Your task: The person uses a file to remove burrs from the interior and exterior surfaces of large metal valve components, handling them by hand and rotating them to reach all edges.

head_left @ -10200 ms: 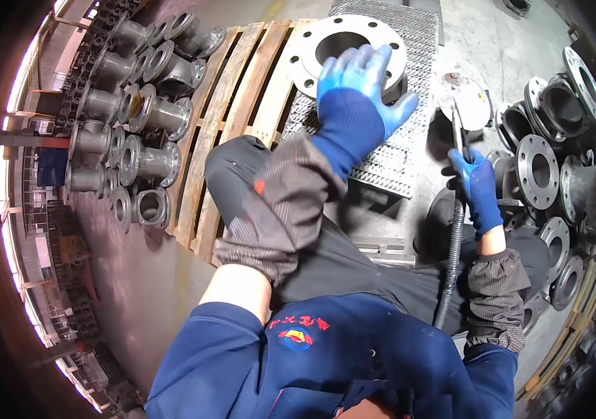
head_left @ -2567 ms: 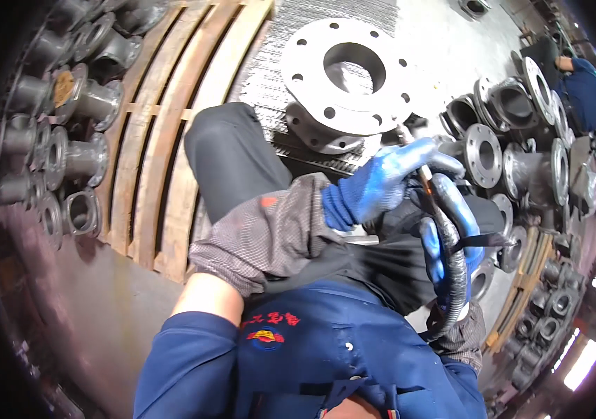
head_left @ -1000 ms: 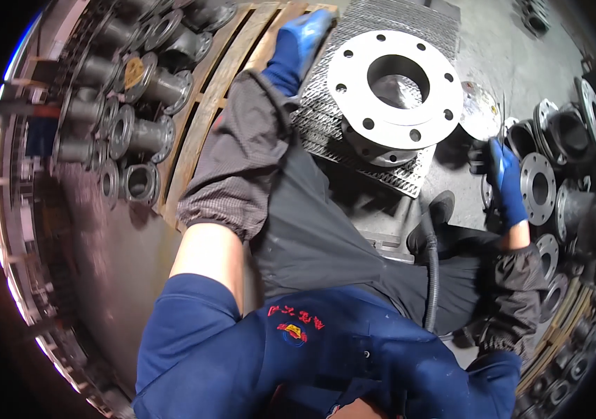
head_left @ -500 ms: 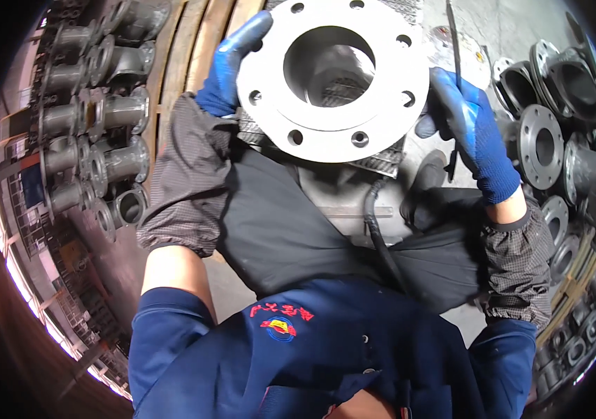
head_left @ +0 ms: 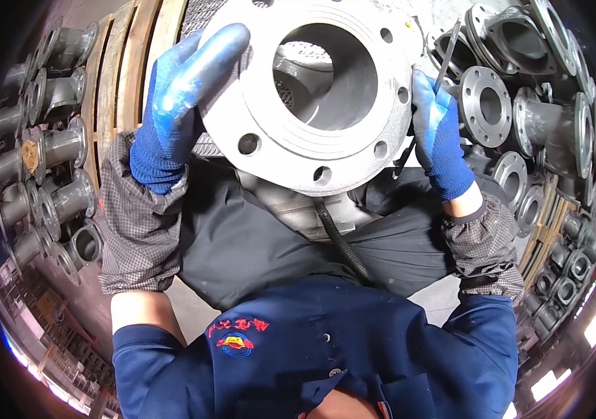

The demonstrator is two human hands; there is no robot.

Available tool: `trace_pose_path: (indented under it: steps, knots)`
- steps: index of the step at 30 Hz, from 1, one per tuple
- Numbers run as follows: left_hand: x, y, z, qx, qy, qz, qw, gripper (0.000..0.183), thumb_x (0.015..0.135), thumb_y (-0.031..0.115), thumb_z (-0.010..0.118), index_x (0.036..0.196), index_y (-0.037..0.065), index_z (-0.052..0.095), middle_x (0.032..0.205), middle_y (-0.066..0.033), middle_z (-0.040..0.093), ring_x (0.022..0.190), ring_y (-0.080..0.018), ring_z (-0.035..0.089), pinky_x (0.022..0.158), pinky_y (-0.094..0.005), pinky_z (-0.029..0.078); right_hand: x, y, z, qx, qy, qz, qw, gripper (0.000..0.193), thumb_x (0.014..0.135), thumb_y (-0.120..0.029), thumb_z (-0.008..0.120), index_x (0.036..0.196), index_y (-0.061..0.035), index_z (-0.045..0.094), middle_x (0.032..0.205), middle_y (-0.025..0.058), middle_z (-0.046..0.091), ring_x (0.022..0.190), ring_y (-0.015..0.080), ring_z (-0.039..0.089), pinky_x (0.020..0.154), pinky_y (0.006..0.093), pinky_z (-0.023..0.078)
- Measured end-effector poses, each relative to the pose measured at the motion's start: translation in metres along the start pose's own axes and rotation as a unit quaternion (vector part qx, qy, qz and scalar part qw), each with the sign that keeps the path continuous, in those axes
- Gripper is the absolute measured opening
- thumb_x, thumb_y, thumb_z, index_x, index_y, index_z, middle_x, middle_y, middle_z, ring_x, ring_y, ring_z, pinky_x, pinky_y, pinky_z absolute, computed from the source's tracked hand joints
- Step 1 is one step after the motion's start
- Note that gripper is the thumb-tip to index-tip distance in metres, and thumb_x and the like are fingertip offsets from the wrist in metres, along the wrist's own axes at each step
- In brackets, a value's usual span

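Note:
A heavy pale-grey flanged pipe fitting (head_left: 280, 157) with a wide round bore and bolt holes around its face stands tilted in front of my knees. My left hand (head_left: 190, 94), in a blue coated glove, grips the flange's left edge, thumb along the face. At the right edge, my gloved right hand (head_left: 435, 122) rests against the rim, its fingers closed around a thin dark rod-like tool (head_left: 448, 56). That tool points up past the flange, and its lower end shows under the hand. The fitting's far end and my left fingertips are hidden behind the flange.
A black ribbed hose (head_left: 340, 244) runs between my legs. Beneath the fitting lies a dark textured mat (head_left: 204, 144). A wooden pallet (head_left: 125, 59) stands at the far left. Rows of grey flanged fittings (head_left: 60, 143) line the left, with more flanged fittings (head_left: 553, 129) on the right.
The flanged fitting has tipped and turned, so its bore shows a different inside. Both hands have moved left and lower with it, and the rod now leans more. My view has shifted too.

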State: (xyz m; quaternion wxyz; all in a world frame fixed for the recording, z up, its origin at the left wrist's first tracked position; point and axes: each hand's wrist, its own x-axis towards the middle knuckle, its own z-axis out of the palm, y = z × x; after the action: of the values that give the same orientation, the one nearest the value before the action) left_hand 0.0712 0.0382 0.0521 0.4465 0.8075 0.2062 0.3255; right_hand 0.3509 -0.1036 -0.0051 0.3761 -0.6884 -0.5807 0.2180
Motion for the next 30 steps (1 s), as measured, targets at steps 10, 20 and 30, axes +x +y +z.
trace_pose_path:
  steps: [10,20,30]
  knots:
    - [0.028,0.033,0.030,-0.055,-0.032,-0.067,0.996,0.048,0.093,0.031,0.049,0.129,-0.002,0.049,0.120,-0.0230,0.054,0.106,-0.0268,0.059,0.089,-0.0325,0.048,0.000,0.009,0.000,0.136,0.055,0.214,0.966,0.037,0.099,-0.028,0.043,0.103,0.0048,0.061,0.093,0.0072,0.064,0.085,0.0117,0.055,0.079,0.0276,0.044]
    - [0.042,0.062,0.063,-0.177,0.028,-0.298,0.938,0.050,0.087,0.031,0.064,0.122,-0.003,0.055,0.106,-0.0107,0.064,0.093,-0.0154,0.062,0.085,-0.0282,0.048,0.008,0.041,0.004,0.180,0.110,0.207,0.955,0.035,0.099,-0.025,0.040,0.100,0.0015,0.062,0.085,0.0044,0.062,0.074,0.0093,0.054,0.068,0.0247,0.045]
    - [0.017,0.067,0.078,-0.117,0.044,-0.281,0.952,0.040,0.082,0.029,0.069,0.109,0.000,0.063,0.092,-0.0106,0.068,0.083,-0.0148,0.066,0.075,-0.0284,0.052,-0.002,0.051,0.004,0.111,0.117,0.090,0.983,0.032,0.097,-0.026,0.049,0.095,0.0038,0.063,0.072,0.0027,0.056,0.068,0.0090,0.048,0.062,0.0289,0.042]
